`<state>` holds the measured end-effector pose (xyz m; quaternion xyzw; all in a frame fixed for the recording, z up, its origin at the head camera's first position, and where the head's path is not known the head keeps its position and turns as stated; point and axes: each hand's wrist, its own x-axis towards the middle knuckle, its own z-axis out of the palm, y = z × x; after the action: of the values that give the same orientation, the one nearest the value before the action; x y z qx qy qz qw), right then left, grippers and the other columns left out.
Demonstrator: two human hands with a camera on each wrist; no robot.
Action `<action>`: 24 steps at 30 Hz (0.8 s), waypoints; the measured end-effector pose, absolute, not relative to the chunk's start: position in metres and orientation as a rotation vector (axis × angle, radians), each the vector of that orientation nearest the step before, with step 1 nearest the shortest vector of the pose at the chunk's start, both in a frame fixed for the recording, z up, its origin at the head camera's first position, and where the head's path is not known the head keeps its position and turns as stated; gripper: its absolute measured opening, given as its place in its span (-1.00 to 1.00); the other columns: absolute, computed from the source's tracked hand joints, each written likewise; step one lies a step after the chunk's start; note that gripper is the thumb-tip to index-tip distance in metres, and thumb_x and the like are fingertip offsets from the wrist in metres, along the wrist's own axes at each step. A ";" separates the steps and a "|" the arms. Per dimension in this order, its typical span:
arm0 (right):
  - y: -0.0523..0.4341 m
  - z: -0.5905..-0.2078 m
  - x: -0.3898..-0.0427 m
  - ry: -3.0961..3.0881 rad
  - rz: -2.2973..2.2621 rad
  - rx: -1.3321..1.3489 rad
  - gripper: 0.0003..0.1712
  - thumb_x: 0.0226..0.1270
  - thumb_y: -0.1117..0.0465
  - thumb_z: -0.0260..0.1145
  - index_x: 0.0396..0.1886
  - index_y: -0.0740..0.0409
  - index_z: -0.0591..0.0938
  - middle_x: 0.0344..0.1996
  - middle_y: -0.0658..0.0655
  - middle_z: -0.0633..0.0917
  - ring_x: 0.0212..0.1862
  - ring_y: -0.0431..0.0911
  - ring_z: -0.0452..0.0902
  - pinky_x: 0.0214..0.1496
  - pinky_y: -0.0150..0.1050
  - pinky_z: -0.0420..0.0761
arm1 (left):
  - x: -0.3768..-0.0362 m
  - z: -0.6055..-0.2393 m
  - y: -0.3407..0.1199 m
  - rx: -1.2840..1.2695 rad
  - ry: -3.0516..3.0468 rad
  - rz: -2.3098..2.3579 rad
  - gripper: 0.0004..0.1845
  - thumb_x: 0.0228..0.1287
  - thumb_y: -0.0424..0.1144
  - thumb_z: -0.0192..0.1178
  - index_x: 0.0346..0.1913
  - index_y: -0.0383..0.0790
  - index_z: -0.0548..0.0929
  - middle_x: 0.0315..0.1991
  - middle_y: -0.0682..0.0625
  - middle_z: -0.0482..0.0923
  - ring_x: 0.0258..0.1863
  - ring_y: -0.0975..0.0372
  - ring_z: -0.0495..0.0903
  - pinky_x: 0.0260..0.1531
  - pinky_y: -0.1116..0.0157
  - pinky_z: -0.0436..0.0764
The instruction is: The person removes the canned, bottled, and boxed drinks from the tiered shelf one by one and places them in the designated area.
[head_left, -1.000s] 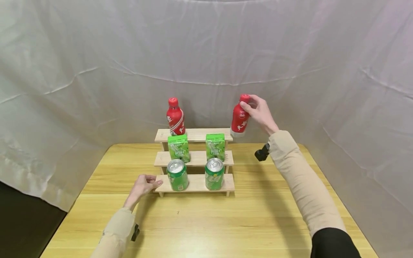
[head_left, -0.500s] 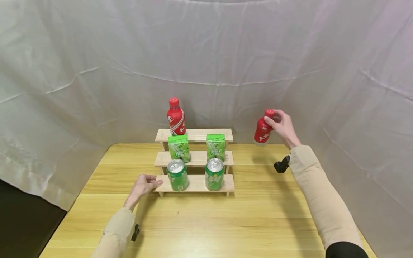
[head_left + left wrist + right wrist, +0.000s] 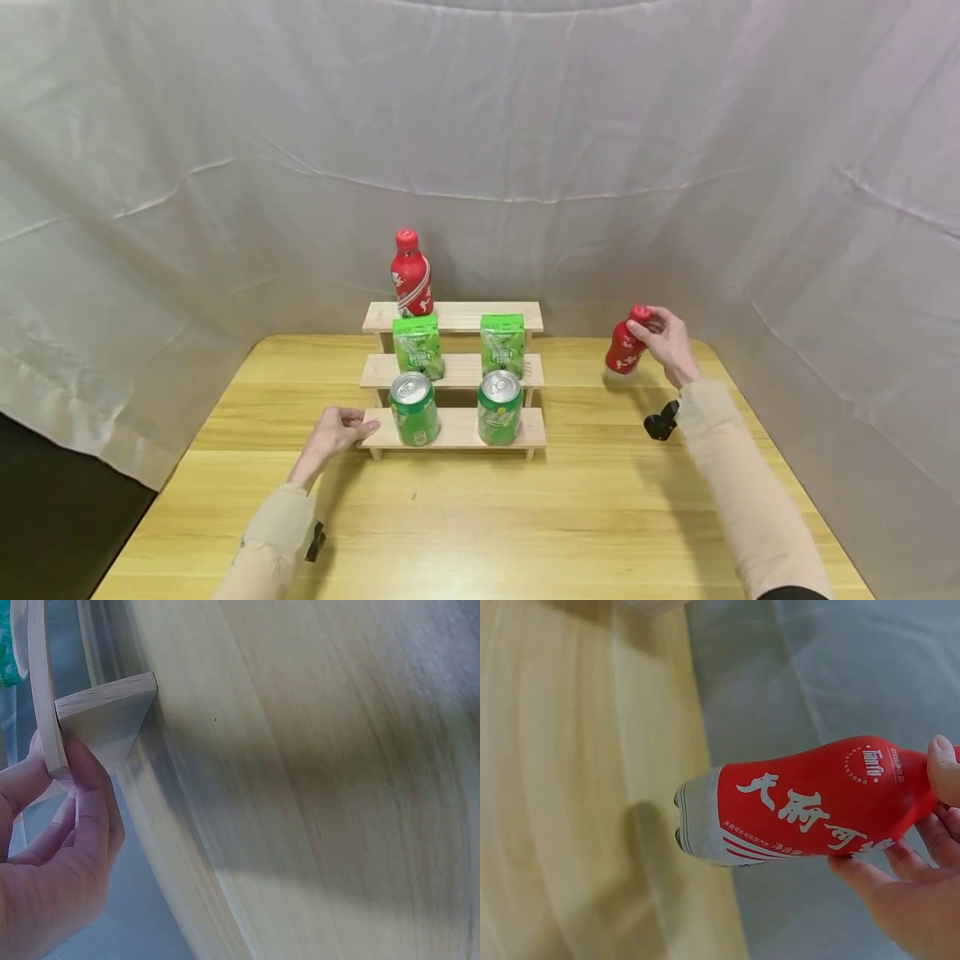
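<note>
My right hand (image 3: 670, 340) grips a red soda bottle (image 3: 625, 347) by its neck, close over the table at the right of the shelf. In the right wrist view the bottle (image 3: 802, 802) shows white lettering and a pale base, with its shadow on the wood. With thumb and fingers, my left hand (image 3: 67, 832) pinches the left end of the bottom tier of a three-tier wooden shelf (image 3: 457, 421). A second red bottle (image 3: 412, 282) stands on the top tier at the left. Two green drink cartons (image 3: 418, 348) stand on the middle tier and two green cans (image 3: 498, 412) on the bottom one.
A wooden table (image 3: 480, 525) carries the shelf. Behind it and at the sides hangs a pale grey curtain (image 3: 480, 125). At the lower left is a dark area (image 3: 60, 508) beyond the table edge.
My right hand has carried the red bottle from beside the top tier's right end out to the right, then down close to the table. The left hand stays at the shelf.
</note>
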<state>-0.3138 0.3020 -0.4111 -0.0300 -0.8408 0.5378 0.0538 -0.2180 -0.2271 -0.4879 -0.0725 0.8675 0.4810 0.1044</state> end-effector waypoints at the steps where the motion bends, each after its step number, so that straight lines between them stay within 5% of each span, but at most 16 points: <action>1: 0.303 -0.414 -0.314 -2.559 1.637 -0.102 -0.32 0.53 0.08 0.20 0.46 0.35 0.27 0.40 0.40 0.42 0.33 0.03 0.40 0.41 -0.11 0.50 | -0.218 -0.488 -0.227 -0.213 2.557 1.417 -0.39 0.34 -0.19 0.31 0.22 -0.65 0.44 0.04 -0.46 0.60 -0.14 0.06 0.69 0.00 0.13 0.71; 7: 0.304 -0.430 -0.313 -2.588 1.645 -0.140 -0.33 0.53 0.10 0.21 0.44 0.36 0.27 0.40 0.42 0.42 0.34 0.08 0.40 0.28 -0.26 0.53 | -0.217 -0.487 -0.227 -0.212 2.573 1.392 -0.39 0.34 -0.16 0.32 0.21 -0.63 0.46 0.04 -0.44 0.60 -0.06 -0.02 0.66 0.07 0.06 0.68; 15: 0.305 -0.441 -0.310 -2.573 1.717 -0.113 -0.35 0.55 0.18 0.17 0.46 0.41 0.22 0.43 0.47 0.32 0.47 0.28 0.27 0.53 0.14 0.34 | -0.217 -0.488 -0.228 -0.204 2.585 1.395 -0.40 0.33 -0.16 0.33 0.19 -0.62 0.47 0.01 -0.42 0.61 -0.09 0.01 0.65 -0.01 0.13 0.70; 24: 0.305 -0.443 -0.310 -2.580 1.704 -0.096 -0.35 0.55 0.14 0.17 0.45 0.41 0.24 0.41 0.44 0.35 0.46 0.22 0.30 0.43 -0.20 0.49 | -0.216 -0.487 -0.228 -0.174 2.607 1.407 -0.42 0.29 -0.18 0.36 0.15 -0.64 0.50 -0.02 -0.45 0.63 -0.15 0.00 0.67 -0.10 0.17 0.72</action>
<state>-0.3098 0.3054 -0.4428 -0.0309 -0.8339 0.5506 0.0241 -0.2160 -0.2277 -0.4875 -0.0584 0.8752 0.4723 0.0867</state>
